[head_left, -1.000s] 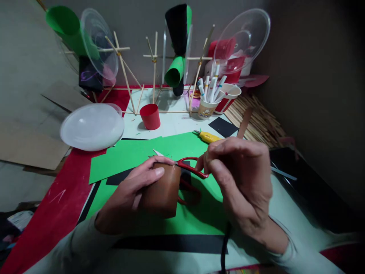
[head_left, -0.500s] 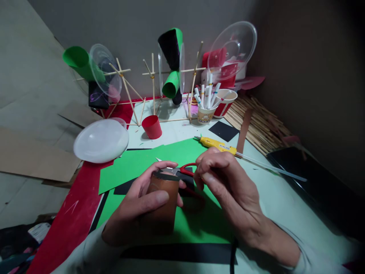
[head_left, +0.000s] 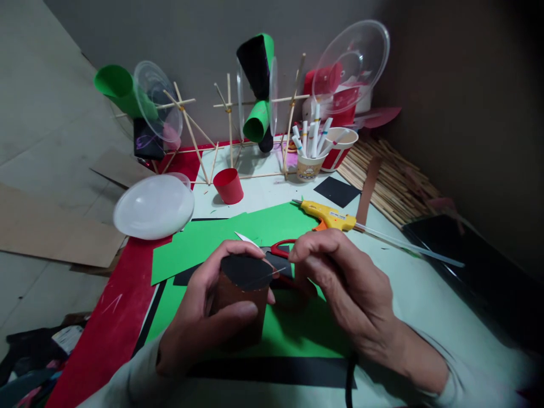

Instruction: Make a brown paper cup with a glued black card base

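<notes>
The right hand (head_left: 340, 283) hides most of the red scissors (head_left: 281, 247); the cup's (head_left: 238, 300) bottom is hidden too.

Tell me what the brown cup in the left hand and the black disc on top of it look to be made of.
Brown cylindrical cup: probably thin matte card or craft paper, dull with no gloss. Black round disc capping it: seemingly matte black paper, flat and thin at the rim. The left hand wraps the cup.
</notes>
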{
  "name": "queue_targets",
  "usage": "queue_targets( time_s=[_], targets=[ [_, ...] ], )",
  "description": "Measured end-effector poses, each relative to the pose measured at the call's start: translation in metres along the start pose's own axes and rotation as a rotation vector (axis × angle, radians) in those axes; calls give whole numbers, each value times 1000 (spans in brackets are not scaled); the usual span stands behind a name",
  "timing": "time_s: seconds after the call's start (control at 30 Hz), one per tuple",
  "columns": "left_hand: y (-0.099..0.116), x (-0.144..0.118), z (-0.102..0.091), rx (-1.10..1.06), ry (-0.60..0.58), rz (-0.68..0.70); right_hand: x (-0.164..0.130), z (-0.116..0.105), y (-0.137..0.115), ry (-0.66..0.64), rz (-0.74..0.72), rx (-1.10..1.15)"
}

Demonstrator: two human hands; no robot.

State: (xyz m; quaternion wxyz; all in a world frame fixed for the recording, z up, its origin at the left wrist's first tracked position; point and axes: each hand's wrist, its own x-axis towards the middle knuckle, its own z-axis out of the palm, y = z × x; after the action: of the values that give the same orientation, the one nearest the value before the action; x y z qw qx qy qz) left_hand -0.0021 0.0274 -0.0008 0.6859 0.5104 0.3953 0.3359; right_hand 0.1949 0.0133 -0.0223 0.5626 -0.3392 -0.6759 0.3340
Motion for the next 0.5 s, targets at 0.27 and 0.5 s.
queue_targets(
  time_s=[0.27,0.5],
  targets=[
    [-4,1,-3,-74,-79,1,2,-3,-7,5,15,-86],
    [-7,1,-3,-104,-90,15,1,-3,-2,197,-27,-52]
  ],
)
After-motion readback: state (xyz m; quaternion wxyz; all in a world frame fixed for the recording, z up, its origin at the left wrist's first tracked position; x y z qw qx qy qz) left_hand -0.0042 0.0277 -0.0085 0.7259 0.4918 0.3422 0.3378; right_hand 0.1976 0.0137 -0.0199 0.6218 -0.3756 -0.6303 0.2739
